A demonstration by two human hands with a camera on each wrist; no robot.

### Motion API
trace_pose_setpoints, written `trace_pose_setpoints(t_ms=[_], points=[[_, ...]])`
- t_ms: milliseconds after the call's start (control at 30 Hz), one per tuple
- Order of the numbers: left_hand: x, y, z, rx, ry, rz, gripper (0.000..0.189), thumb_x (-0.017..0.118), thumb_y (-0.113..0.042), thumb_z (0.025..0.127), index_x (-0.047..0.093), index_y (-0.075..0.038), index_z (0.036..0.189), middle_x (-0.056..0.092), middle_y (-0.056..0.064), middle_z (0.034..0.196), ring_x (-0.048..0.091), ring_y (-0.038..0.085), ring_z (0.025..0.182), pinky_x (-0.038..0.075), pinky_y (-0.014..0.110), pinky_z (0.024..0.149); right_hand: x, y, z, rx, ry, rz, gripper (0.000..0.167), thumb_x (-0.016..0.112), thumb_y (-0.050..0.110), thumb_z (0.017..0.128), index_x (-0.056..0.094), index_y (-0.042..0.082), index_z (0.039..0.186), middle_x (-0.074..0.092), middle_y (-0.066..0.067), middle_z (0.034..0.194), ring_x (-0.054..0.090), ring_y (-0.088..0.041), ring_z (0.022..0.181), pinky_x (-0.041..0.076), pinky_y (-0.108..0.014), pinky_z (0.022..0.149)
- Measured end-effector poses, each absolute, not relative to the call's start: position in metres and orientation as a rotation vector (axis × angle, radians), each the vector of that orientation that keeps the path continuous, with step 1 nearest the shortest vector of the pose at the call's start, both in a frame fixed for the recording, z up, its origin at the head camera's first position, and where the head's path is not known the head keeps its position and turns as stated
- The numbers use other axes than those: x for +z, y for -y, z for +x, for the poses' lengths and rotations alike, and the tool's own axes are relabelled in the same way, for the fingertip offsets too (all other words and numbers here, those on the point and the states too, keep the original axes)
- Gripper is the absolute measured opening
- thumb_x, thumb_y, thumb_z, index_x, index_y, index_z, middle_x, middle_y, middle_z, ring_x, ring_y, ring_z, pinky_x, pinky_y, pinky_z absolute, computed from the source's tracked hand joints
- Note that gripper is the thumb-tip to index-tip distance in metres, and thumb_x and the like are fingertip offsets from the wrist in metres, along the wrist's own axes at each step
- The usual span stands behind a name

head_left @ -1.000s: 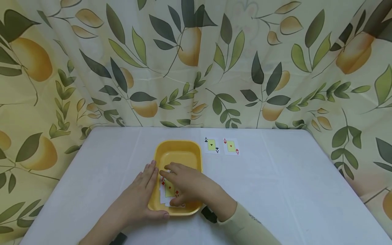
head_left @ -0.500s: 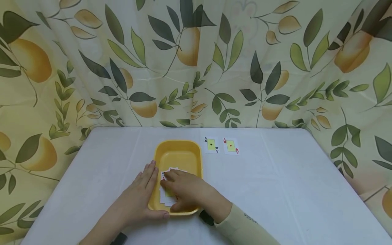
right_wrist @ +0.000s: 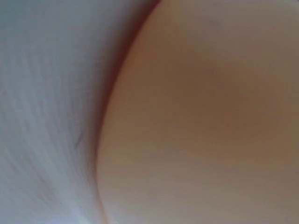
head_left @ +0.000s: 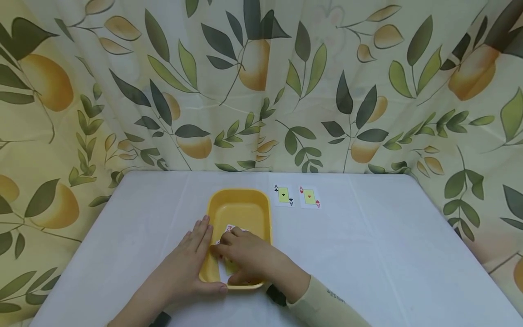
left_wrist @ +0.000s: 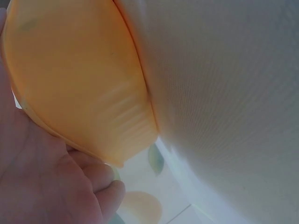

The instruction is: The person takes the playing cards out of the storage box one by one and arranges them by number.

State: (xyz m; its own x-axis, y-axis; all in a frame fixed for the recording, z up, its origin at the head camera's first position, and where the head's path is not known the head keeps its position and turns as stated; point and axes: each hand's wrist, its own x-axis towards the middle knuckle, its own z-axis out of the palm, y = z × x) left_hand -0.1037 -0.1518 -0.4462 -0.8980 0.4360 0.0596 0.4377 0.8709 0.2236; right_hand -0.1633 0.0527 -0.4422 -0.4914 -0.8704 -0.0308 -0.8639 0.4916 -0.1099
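Observation:
A yellow plastic tray (head_left: 245,211) stands on the white-covered table. My left hand (head_left: 184,261) lies along its left side with straight fingers, the thumb at the near rim. In the left wrist view, that palm is against the rim of the tray (left_wrist: 79,79). My right hand (head_left: 249,256) reaches into the tray's near half, fingers bent over several playing cards (head_left: 223,271) and thumb at their near side. It pinches at the cards and hides most of them. One card corner with a red mark shows beyond the fingers. The right wrist view holds only the tray's outer wall (right_wrist: 196,121).
Two playing cards lie face up right of the tray's far end: the ace of clubs (head_left: 283,195) and the ace of hearts (head_left: 309,197). A curtain (head_left: 286,91) with a fruit and leaf print hangs behind the table (head_left: 367,254).
The right fingers have bent and drawn in over the cards, covering the ace of diamonds seen before. The cards' visible left edge has shifted right. The left hand stays on the tray.

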Motion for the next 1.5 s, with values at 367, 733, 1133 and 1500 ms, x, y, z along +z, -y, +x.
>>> trace_pose_setpoints(t_ms=[367, 733, 1133, 1500], points=[[-0.446, 0.153, -0.103, -0.339, 2.987, -0.730, 0.129, 0.056, -0.088, 0.070, 0.027, 0.006, 0.154, 0.010, 0.020, 0.166, 0.017, 0.037, 0.152, 0.030, 0.051, 0.119, -0.441, -0.049, -0.160, -0.033, -2.625, -1.536, 0.047, 0.076, 0.054, 0.080, 0.067, 0.044, 0.125, 0.057, 0.003, 0.134, 0.051, -0.017, 0.122, 0.050, -0.036, 0.098], [-0.447, 0.153, -0.102, -0.373, 3.010, -0.719, 0.130, 0.053, -0.090, 0.070, 0.025, 0.005, 0.155, 0.009, 0.019, 0.167, 0.016, 0.036, 0.152, 0.029, 0.051, 0.119, -0.442, -0.051, -0.158, -0.053, -2.617, -1.549, 0.049, 0.080, 0.051, 0.078, 0.067, 0.042, 0.125, 0.059, 0.003, 0.131, 0.052, -0.017, 0.123, 0.047, -0.039, 0.103], [-0.443, 0.151, -0.101, -0.370, 3.044, -0.681, 0.131, 0.052, -0.092, 0.069, 0.026, 0.003, 0.156, 0.008, 0.017, 0.167, 0.013, 0.033, 0.153, 0.028, 0.049, 0.120, -0.433, -0.056, -0.165, -0.234, -2.612, -1.462, 0.073, 0.083, 0.046, 0.076, 0.056, 0.027, 0.141, 0.055, 0.007, 0.125, 0.051, -0.010, 0.110, 0.050, -0.025, 0.094], [-0.443, 0.151, -0.103, -0.386, 3.060, -0.665, 0.133, 0.052, -0.093, 0.067, 0.025, 0.002, 0.156, 0.006, 0.016, 0.167, 0.012, 0.033, 0.154, 0.027, 0.049, 0.120, -0.409, -0.074, -0.180, -0.355, -2.650, -1.291, 0.072, 0.079, 0.041, 0.079, 0.055, 0.019, 0.143, 0.053, 0.003, 0.141, 0.049, -0.015, 0.127, 0.047, -0.033, 0.107]])
